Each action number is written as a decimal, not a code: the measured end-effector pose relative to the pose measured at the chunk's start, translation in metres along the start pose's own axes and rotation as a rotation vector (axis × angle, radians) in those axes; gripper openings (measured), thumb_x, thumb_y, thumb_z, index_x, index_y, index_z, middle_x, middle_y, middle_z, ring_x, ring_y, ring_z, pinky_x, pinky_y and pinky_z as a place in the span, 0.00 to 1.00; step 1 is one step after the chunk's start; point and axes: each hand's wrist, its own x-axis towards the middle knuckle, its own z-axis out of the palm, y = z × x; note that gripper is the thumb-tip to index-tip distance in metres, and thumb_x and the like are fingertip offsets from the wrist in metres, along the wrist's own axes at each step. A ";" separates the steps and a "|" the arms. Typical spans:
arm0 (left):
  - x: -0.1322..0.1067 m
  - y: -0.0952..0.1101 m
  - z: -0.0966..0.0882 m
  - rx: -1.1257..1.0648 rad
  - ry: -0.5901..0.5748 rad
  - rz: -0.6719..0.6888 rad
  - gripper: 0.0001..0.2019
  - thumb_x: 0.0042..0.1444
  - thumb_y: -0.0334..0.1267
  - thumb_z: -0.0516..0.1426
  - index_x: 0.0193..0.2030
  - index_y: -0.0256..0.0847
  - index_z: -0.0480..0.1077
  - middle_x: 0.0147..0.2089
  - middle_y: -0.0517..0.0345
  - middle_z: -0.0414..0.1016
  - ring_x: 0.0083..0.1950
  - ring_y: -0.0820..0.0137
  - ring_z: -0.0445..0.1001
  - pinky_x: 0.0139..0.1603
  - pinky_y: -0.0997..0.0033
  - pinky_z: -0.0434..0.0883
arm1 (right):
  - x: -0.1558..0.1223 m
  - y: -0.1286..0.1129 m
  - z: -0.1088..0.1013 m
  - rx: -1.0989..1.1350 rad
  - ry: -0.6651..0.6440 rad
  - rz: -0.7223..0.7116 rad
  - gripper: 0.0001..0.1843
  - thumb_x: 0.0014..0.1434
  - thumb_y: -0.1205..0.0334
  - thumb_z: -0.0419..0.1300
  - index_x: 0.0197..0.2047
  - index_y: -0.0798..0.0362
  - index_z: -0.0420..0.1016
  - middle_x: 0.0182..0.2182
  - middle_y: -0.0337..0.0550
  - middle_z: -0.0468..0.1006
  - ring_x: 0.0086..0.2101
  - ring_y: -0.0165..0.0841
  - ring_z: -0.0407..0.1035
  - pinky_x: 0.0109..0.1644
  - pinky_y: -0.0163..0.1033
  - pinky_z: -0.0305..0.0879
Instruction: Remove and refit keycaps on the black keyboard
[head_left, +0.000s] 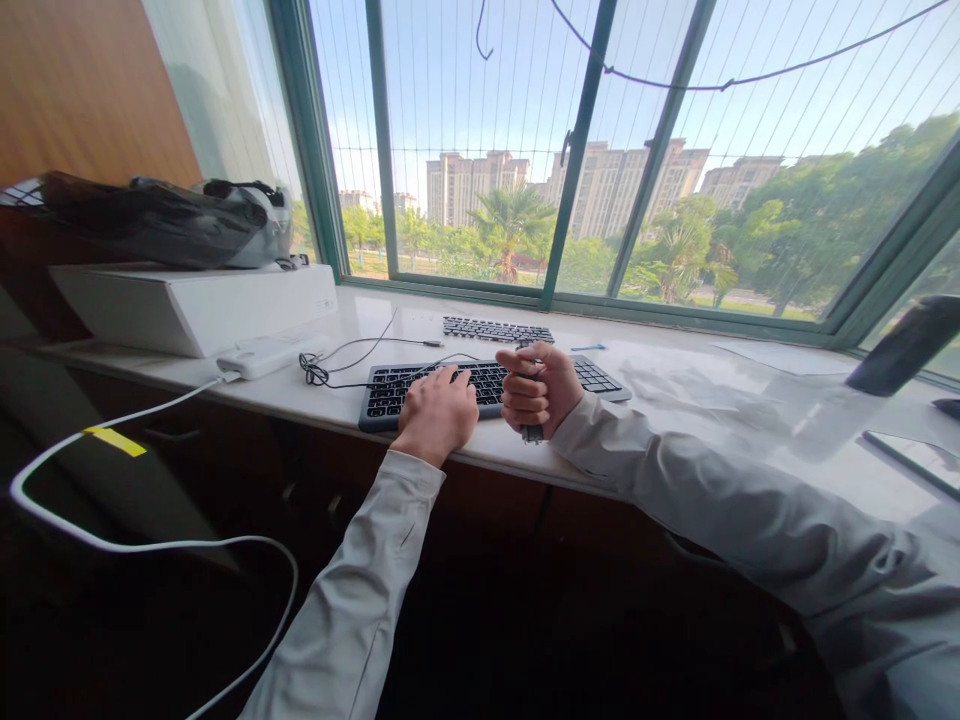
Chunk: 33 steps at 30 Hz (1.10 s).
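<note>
A black keyboard (386,398) lies near the front edge of the white sill. My left hand (441,408) rests over its left half, palm down, fingers laid on the keys and holding nothing. Just above the right half, my right hand (541,385) is closed in a fist around an upright dark, narrow tool (532,433); its lower end shows below the fist, and its kind is not clear. Behind the keyboard a separate set of dark keys (499,329) lies on the sill. A thin black cable (319,370) is bunched at the keyboard's left and runs across its keys.
At left are a white adapter (259,355) with a white cord (150,410) hanging down and a white box (225,300) under a dark bag (165,220). Clear plastic (690,390) and a black-topped bottle (904,345) stand right. A small blue item (589,347) lies behind.
</note>
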 end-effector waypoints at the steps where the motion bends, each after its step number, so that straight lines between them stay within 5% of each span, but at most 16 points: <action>1: 0.000 0.000 0.000 0.000 -0.001 -0.001 0.20 0.64 0.40 0.44 0.58 0.40 0.68 0.61 0.50 0.67 0.61 0.60 0.66 0.61 0.57 0.62 | 0.000 0.000 0.000 -0.012 0.015 -0.002 0.17 0.58 0.60 0.50 0.22 0.50 0.44 0.12 0.26 0.42 0.12 0.22 0.32 0.10 0.25 0.40; 6: 0.000 0.000 -0.001 0.007 -0.008 0.000 0.20 0.64 0.40 0.44 0.58 0.41 0.68 0.61 0.51 0.68 0.60 0.61 0.66 0.61 0.58 0.62 | 0.003 0.002 0.009 -0.141 0.168 -0.037 0.20 0.56 0.60 0.56 0.24 0.50 0.44 0.11 0.25 0.43 0.12 0.22 0.32 0.10 0.25 0.39; 11: 0.001 0.000 -0.002 -0.001 -0.043 -0.008 0.20 0.64 0.40 0.43 0.57 0.41 0.68 0.61 0.50 0.68 0.60 0.61 0.66 0.61 0.59 0.62 | 0.009 -0.004 0.018 -0.431 0.449 -0.123 0.23 0.45 0.75 0.62 0.27 0.49 0.47 0.12 0.21 0.47 0.13 0.20 0.35 0.12 0.25 0.36; 19: 0.002 0.000 -0.004 -0.048 -0.089 -0.038 0.21 0.64 0.42 0.42 0.58 0.43 0.67 0.63 0.52 0.66 0.62 0.62 0.64 0.63 0.58 0.60 | 0.009 -0.033 -0.015 -0.635 0.620 -0.493 0.23 0.36 0.79 0.58 0.27 0.49 0.49 0.15 0.23 0.50 0.15 0.20 0.41 0.15 0.27 0.42; 33: 0.002 0.001 -0.001 -0.026 -0.069 -0.037 0.21 0.65 0.42 0.42 0.58 0.43 0.67 0.62 0.52 0.66 0.62 0.63 0.64 0.62 0.59 0.60 | 0.021 -0.020 -0.042 -0.696 0.629 -0.359 0.21 0.41 0.68 0.62 0.25 0.49 0.48 0.11 0.22 0.48 0.12 0.20 0.40 0.11 0.27 0.38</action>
